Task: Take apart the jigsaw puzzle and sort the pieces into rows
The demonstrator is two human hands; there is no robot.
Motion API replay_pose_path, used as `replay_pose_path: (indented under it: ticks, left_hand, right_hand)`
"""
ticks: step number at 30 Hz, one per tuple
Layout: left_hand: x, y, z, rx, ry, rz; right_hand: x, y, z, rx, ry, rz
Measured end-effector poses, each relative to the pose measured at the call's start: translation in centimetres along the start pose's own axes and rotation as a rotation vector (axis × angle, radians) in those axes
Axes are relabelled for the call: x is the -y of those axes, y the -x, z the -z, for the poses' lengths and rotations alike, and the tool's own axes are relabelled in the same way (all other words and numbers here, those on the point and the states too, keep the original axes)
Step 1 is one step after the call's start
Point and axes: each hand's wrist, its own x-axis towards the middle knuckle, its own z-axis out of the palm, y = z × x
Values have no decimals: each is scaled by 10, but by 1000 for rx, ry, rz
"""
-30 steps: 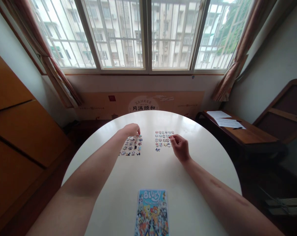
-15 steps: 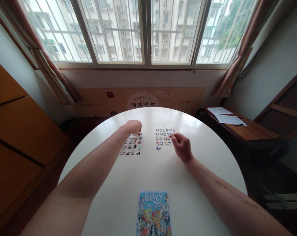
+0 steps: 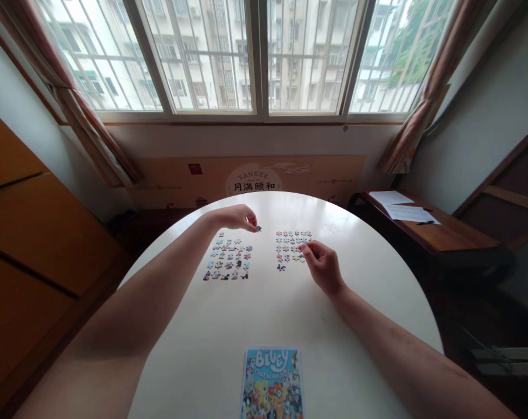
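Two groups of loose jigsaw puzzle pieces lie in rows on a round white table (image 3: 264, 314). My left hand (image 3: 243, 217) pinches a small dark-greenish puzzle piece (image 3: 258, 228) just above the tabletop, between the groups. Below that hand spreads the left group of pieces (image 3: 229, 265), partly covered by my forearm. At the right edge of the right group of pieces (image 3: 285, 248) is my right hand (image 3: 322, 265), its thumb and forefinger pressed together. Whether anything sits between those fingertips is hidden.
A colourful Bluey picture sheet (image 3: 272, 384) lies at the table's near side. To the right, a wooden side table (image 3: 460, 235) holds papers (image 3: 392, 205) and a pen. Beyond the far edge stand a printed cardboard panel (image 3: 316, 177) and a barred window.
My left hand has lifted from the left group and shifted right, with a puzzle piece now visible in its fingers. My right hand has stayed nearly in place.
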Motion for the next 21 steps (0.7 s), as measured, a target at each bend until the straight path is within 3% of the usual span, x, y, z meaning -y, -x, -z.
replay_pose_path:
  ticks: [3,6,8,11,15,21]
  left_hand:
    - [-24,35,-11,59,210,-142]
    - [-48,69,-43,187,345,-253]
    - [-58,81,-67,250,337,-257]
    - [-63,83,-92,251,265,-219]
    - [-65,75,-106,166,190,-167]
    - [-73,75,-123,-104,153,-105]
  right_hand:
    - [19,5,4,62,-37,22]
    - [53,10,14,197,-88,63]
    - [78,11,21,277,-65,104]
    - [99,6,27,314,-4,156]
    - [84,-4,24,470,198,206]
    - [39,-2,23,612,307,242]
